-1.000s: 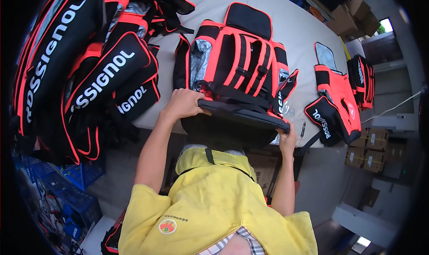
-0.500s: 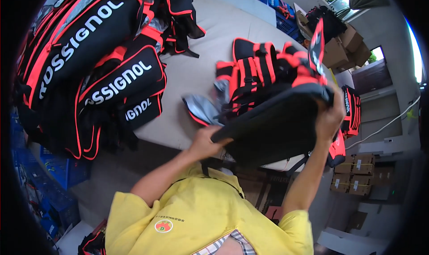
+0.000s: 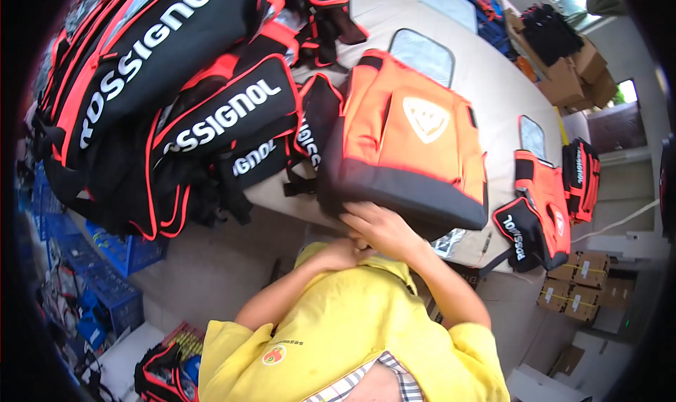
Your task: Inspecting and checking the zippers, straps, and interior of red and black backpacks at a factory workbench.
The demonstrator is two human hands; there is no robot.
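An orange and black bag with a white emblem lies on the table in front of me, its black base toward me. A grey lined flap sticks up at its far end. At the near left corner of the base, my right hand has its fingers bent together. Close against it, slightly lower, is my left hand, fingers curled and partly covered by the right. What is between the fingers, if anything, is hidden.
Black bags with red piping are heaped at the left of the pale table. More orange and black bags lie at its right edge. Blue crates stand on the floor at left, cardboard boxes at right.
The bag has been turned from its dark side, its orange front now showing, and lies farther left. Both hands have left their spread grip and come together at its near corner.
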